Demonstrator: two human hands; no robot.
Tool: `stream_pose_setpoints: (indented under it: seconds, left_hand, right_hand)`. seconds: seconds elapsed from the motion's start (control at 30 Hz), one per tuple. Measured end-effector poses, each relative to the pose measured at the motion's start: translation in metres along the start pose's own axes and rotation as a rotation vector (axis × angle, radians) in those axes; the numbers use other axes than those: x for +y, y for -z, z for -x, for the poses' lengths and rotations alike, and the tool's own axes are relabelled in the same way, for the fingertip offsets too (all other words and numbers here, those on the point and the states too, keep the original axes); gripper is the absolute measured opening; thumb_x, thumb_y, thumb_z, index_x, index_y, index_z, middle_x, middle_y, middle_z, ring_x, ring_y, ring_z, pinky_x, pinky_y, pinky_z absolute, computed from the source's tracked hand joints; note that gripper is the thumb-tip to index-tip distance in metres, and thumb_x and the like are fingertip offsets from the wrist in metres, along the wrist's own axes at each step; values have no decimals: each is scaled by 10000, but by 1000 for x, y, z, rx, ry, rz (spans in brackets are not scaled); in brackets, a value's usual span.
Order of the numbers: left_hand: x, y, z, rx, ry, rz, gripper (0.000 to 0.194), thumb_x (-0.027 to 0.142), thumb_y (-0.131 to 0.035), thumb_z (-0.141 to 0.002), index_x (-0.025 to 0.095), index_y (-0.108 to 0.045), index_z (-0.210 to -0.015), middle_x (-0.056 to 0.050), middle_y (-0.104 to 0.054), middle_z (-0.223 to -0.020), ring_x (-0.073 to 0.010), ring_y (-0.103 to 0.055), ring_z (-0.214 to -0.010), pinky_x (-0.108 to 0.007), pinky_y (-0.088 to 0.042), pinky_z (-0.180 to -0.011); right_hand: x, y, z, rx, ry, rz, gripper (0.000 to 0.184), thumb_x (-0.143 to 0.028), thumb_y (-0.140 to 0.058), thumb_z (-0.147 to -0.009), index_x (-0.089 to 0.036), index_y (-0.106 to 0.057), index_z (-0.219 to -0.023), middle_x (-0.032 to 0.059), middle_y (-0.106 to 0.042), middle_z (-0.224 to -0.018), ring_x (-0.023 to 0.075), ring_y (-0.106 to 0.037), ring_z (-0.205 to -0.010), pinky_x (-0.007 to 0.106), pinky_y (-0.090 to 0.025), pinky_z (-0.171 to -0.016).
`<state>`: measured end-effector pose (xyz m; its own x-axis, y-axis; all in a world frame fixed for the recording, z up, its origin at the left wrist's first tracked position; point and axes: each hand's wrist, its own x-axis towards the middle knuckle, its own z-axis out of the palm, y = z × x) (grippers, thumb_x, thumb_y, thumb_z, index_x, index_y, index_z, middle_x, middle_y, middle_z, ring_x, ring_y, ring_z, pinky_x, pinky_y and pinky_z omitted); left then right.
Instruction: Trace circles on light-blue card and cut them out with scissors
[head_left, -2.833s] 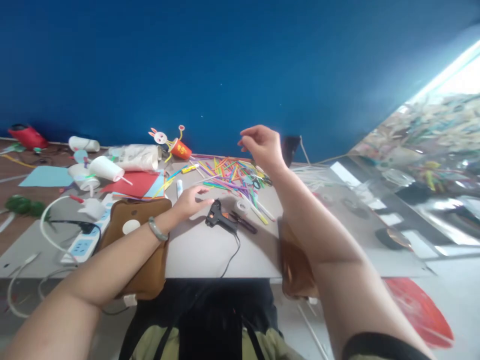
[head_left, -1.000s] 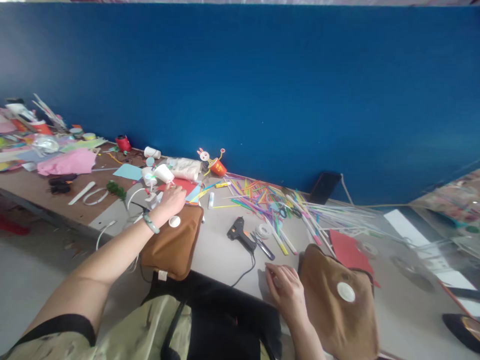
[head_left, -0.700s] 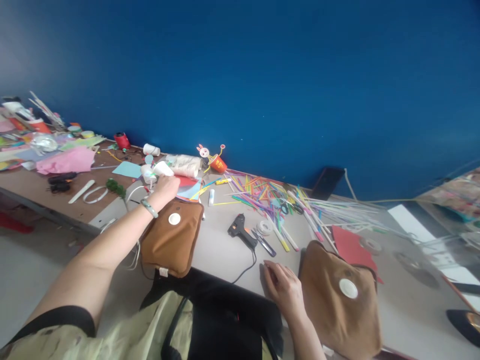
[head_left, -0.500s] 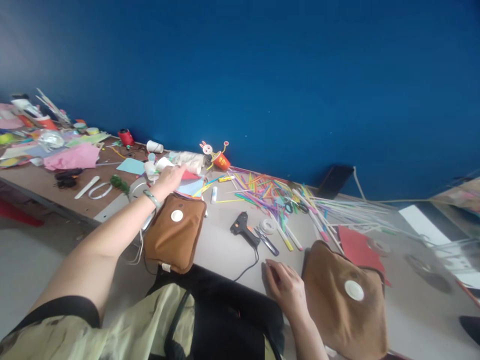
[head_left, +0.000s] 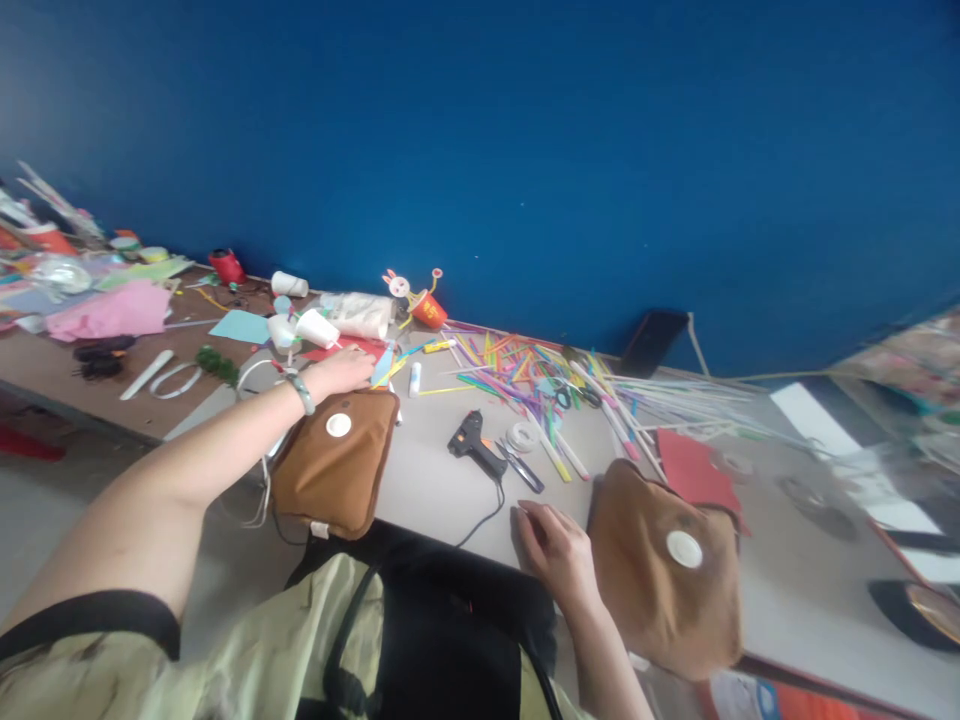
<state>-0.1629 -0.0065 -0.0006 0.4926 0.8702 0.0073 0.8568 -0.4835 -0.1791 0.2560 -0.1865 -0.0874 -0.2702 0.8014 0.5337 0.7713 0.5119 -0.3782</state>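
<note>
My left hand (head_left: 346,370) reaches across the table onto a small pile of coloured paper. Its fingers are stretched over red paper (head_left: 322,354) and light blue paper (head_left: 383,364), with no object visible in them; the fingertips are slightly blurred. Just behind stand white paper cups (head_left: 317,328) and a plastic-wrapped stack of cups (head_left: 364,314). Below the left wrist lies a brown hand warmer pouch (head_left: 341,475). My right hand (head_left: 559,550) rests at the table's near edge, fingers loosely spread and holding nothing. Beside it sits another brown pouch (head_left: 660,590).
A black glue gun (head_left: 477,446), scissors (head_left: 519,465) and white tape roll (head_left: 523,436) lie mid-table. Behind them spread colourful sticks (head_left: 517,370). A red cup figure with a rabbit face (head_left: 428,308) stands by the blue wall. Pink paper (head_left: 112,310) lies left.
My left hand has moved from beside the white cups down and nearer, onto the coloured paper. The view has shifted slightly right. My right hand stays at the table edge.
</note>
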Motion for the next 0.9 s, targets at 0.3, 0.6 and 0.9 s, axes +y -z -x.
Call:
stream_pose_setpoints:
  seconds: [0.3, 0.6, 0.9]
  left_hand:
    - [-3, -3, -7, -141, -69, -118, 236, 53, -480, -906, 64, -715, -913, -195, -722, -1001, -296, -665, -960, -380, -415, -848]
    - [-10, 6, -14, -96, 173, -131, 249, 96, -438, -929, 60, -681, -890, -180, -723, -954, -253, -663, -872, -315, -427, -772]
    - [-27, 37, -7, -15, 459, 40, 187, 240, -547, -860, 175, -658, -725, -36, -689, -794, -170, -575, -678, -254, -348, -608]
  right_hand:
    - [-12, 4, -3, -55, -95, 28, 201, -249, -512, -984, -184, -698, -944, 62, -754, -819, 176, -683, -700, 278, -499, -685]
    - [-16, 4, -2, -80, -144, 35, 190, -245, -516, -982, -187, -695, -960, 70, -759, -866, 186, -696, -746, 275, -496, -726]
    - [-15, 6, -4, -97, -136, 7, 238, -266, -481, -986, -192, -703, -941, 59, -733, -809, 170, -666, -697, 258, -477, -683]
